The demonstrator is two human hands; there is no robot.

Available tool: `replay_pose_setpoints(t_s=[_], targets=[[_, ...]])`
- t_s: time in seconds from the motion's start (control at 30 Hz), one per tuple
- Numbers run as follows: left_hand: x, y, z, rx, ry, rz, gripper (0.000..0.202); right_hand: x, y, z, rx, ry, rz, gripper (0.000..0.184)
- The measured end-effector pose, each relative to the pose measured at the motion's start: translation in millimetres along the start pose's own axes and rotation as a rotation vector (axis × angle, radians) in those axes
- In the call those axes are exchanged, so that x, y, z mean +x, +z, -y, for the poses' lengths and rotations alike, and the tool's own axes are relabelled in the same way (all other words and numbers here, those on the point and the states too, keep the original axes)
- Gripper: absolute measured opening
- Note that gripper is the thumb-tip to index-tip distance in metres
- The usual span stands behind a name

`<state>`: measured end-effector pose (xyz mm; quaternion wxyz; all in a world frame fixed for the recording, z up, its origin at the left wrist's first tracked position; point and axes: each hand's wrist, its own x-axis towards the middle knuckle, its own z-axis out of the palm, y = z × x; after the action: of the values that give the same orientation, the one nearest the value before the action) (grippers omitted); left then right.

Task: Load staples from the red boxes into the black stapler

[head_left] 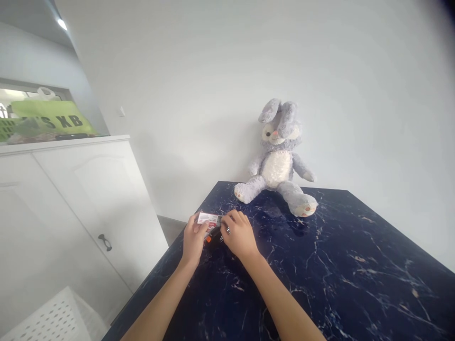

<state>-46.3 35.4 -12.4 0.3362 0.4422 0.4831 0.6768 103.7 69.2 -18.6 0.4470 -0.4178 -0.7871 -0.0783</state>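
- Left hand (193, 240) clamped on white-and-red box (213, 218), thumb on its face.
- Right hand (240, 233) close beside, fingers curled at box's right end; grip hidden, can't tell.
- Dark item with orange part (208, 239) between hands.
- Box above blue marbled counter (337, 270), front-left of seated plush rabbit (277, 169).

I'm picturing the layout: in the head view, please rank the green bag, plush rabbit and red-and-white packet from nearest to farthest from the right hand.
1. Red-and-white packet: left of the right hand, held by the left hand.
2. Plush rabbit: ahead, on the table.
3. Green bag: far left, on the cabinet.
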Motion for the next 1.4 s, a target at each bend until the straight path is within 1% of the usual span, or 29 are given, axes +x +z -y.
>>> replay_pose_setpoints(t_s=[0.13, 0.33, 0.43, 0.6, 0.73, 0.8, 0.9, 0.97, 1.03, 1.07, 1.1, 1.13, 1.2, 1.3, 1.4], targets=[[-1, 1.4, -1, 0.007, -0.009, 0.001, 0.046, 2, -2, -5, -0.05, -0.063, 0.055, 0.016], [0, 1.6, 1, 0.05, -0.024, -0.02, 0.044, 4, -6, -10, -0.045, -0.073, 0.132, 0.02], [2, 0.7, 6, 0.017, -0.061, -0.04, 0.045, 6, -8, -10, -0.007, -0.067, 0.142, 0.02], [6, -0.8, 13, -0.102, -0.104, -0.073, 0.052, 10, -11, -10, 0.111, -0.015, 0.109, 0.022], [6, -1.0, 13, -0.114, -0.114, -0.068, 0.053, 12, -12, -9, 0.168, 0.027, 0.148, 0.023], [5, -0.9, 12, -0.086, -0.103, -0.065, 0.053, 13, -12, -8, 0.215, 0.083, 0.163, 0.023], [4, -0.6, 11, -0.06, -0.088, -0.063, 0.051, 15, -12, -7, 0.357, 0.241, 0.138, 0.021], [5, -0.2, 11, -0.089, -0.085, -0.085, 0.049, 18, -11, -6, 0.472, 0.41, 0.078, 0.025], [4, 0.4, 10, -0.158, -0.094, -0.122, 0.045, 20, -9, -6, 0.609, 0.623, 0.013, 0.039], [4, 0.8, 9, -0.191, -0.103, -0.136, 0.043, 21, -7, -6, 0.68, 0.713, -0.003, 0.043], [4, 1.3, 8, -0.217, -0.112, -0.141, 0.042, 21, -5, -6, 0.746, 0.777, -0.003, 0.042], [3, 2.0, 7, -0.233, -0.12, -0.133, 0.041, 21, -3, -6, 0.802, 0.81, 0.009, 0.039], [1, 3.6, 5, -0.238, -0.133, -0.099, 0.042, 19, 2, -4, 0.861, 0.817, 0.029, 0.034], [-3, 6.2, 3, -0.215, -0.147, -0.064, 0.046, 16, 8, 1, 0.902, 0.78, 0.007, 0.033], [-7, 8.1, 4, -0.175, -0.142, -0.03, 0.046, 15, 11, 11, 1.029, 0.732, 0.022, 0.034]])
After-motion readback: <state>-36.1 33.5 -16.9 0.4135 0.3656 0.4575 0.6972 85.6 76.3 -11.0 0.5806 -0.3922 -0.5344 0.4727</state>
